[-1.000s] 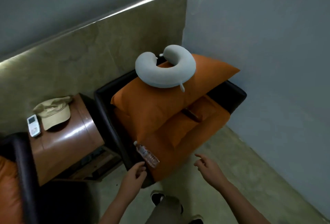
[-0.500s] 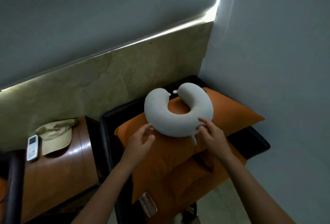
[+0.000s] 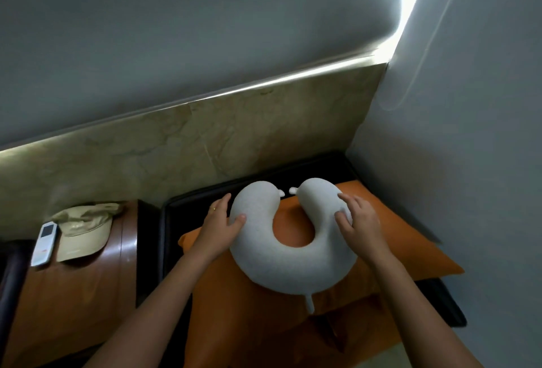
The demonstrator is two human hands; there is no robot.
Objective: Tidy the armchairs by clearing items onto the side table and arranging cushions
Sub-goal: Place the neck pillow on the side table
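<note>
A grey U-shaped neck pillow [image 3: 289, 265] lies on top of an orange cushion [image 3: 390, 238] in a black armchair [image 3: 187, 206]. My left hand [image 3: 218, 227] grips the pillow's left arm, thumb on top and fingers along its outer side. My right hand [image 3: 359, 221] holds the right arm, fingers curved over it. A second orange cushion [image 3: 264, 335] lies beneath on the seat. The brown wooden side table [image 3: 82, 282] stands left of the armchair.
On the side table lie a beige cap [image 3: 85, 234] and a white remote [image 3: 44, 243]. A dark armrest of another chair [image 3: 8, 276] shows at the far left. A marble panel [image 3: 181, 150] and grey walls close in behind and to the right.
I have stepped closer and the view has risen. Both hands moved up from near the seat's front edge to the neck pillow and now hold its two arms. The bottle has left the view.
</note>
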